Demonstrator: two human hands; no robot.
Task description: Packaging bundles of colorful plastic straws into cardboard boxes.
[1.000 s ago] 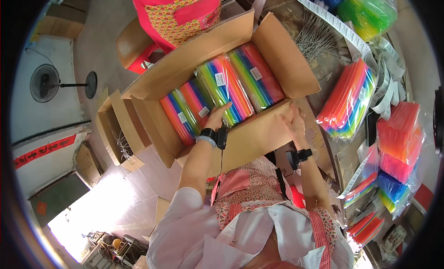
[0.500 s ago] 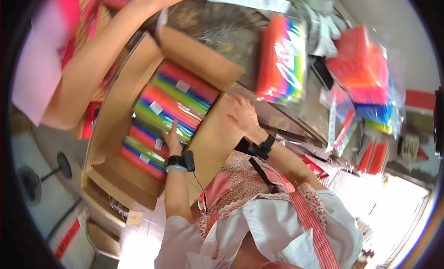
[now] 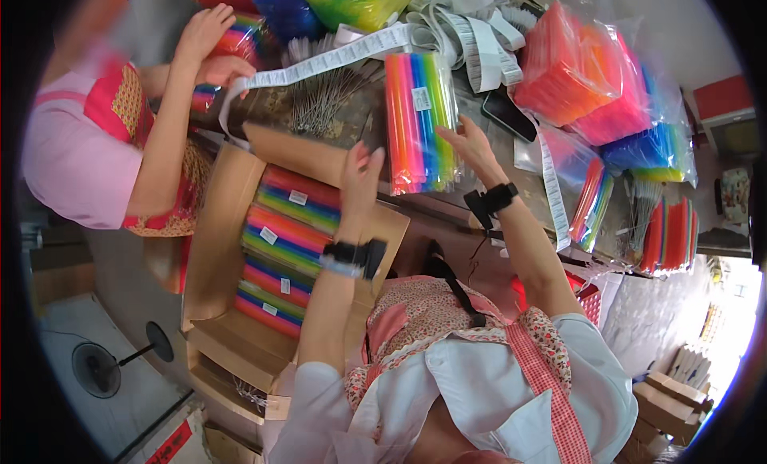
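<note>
A clear pack of rainbow-coloured straws (image 3: 411, 136) with a white label lies on the table, its near end at the table edge. My left hand (image 3: 362, 176) is raised over the carton's right side, just left of this pack, slightly blurred with fingers apart and nothing held. On the other side, my right hand (image 3: 473, 148) reaches to the pack's right edge with fingers stretched; whether they touch it I cannot tell. Below and left stands an open cardboard carton (image 3: 209, 240), holding several similar labelled straw packs (image 3: 276, 236) in a row.
A co-worker's hands (image 3: 209, 45) handle another colourful pack at the far left. A label strip (image 3: 327, 58) crosses the table above thin wire brushes (image 3: 315, 105). A phone (image 3: 509, 115) and bags of coloured straws (image 3: 569, 81) lie right. A fan (image 3: 96, 370) stands lower left.
My left hand has left the packs inside the carton and risen toward the table. My right hand has moved from the carton's flap to the pack on the table. The co-worker's arm has drawn back.
</note>
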